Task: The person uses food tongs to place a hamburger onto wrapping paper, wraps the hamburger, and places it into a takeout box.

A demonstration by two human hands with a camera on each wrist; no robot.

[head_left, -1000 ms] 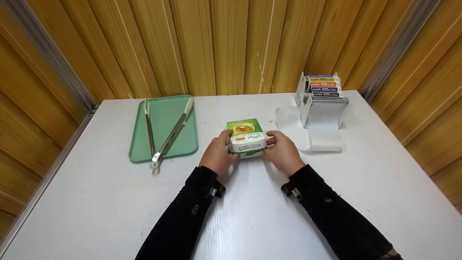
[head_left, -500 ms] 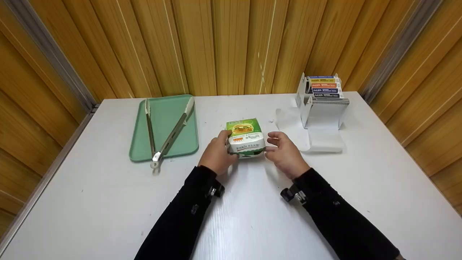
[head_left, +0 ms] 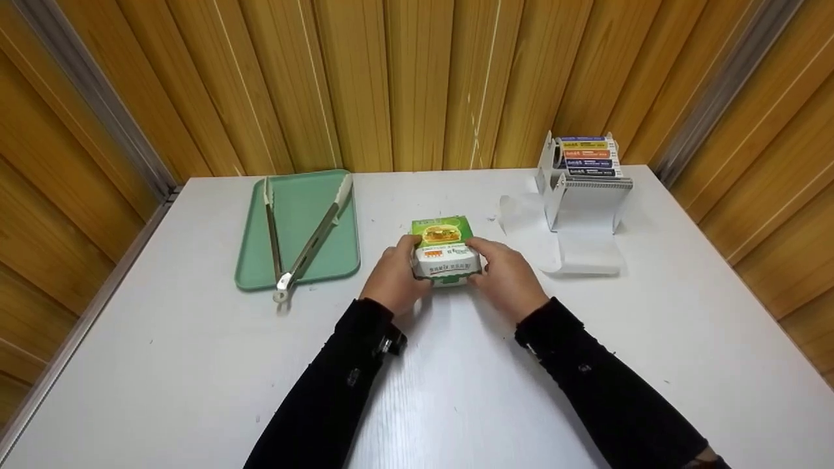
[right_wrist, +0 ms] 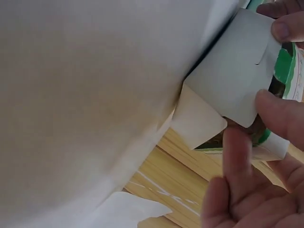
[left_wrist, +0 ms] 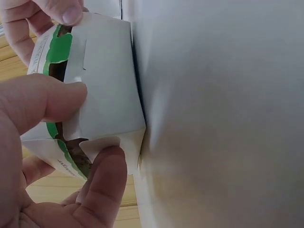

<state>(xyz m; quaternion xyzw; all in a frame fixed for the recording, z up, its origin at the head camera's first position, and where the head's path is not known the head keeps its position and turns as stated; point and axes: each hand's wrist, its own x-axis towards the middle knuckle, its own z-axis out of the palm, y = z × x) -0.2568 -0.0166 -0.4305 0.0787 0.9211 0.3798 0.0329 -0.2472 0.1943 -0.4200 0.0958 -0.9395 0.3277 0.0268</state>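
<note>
A white and green burger box (head_left: 444, 253) with a burger picture on its lid sits on the white table between both hands. My left hand (head_left: 393, 277) grips its left side, the thumb pressing the front wall and a finger at a side flap in the left wrist view. From the right, my right hand (head_left: 508, 277) holds the box with its thumb at the front and a finger at the side gap. Between lid and base, a dark slit with brownish contents shows around the green tab (left_wrist: 60, 47); the side flap (right_wrist: 199, 114) stands slightly out from it.
Steel tongs (head_left: 311, 244) lie spread over a green tray (head_left: 254, 273) at the back left. A label dispenser (head_left: 586, 195) with colored rolls stands at the back right, a white paper strip (head_left: 589, 254) trailing onto the table. Wood-patterned walls enclose the table.
My right hand drew slightly off the box half a second ago and now holds its right side again, closer in. The left hand has kept its grip; the box has barely shifted.
</note>
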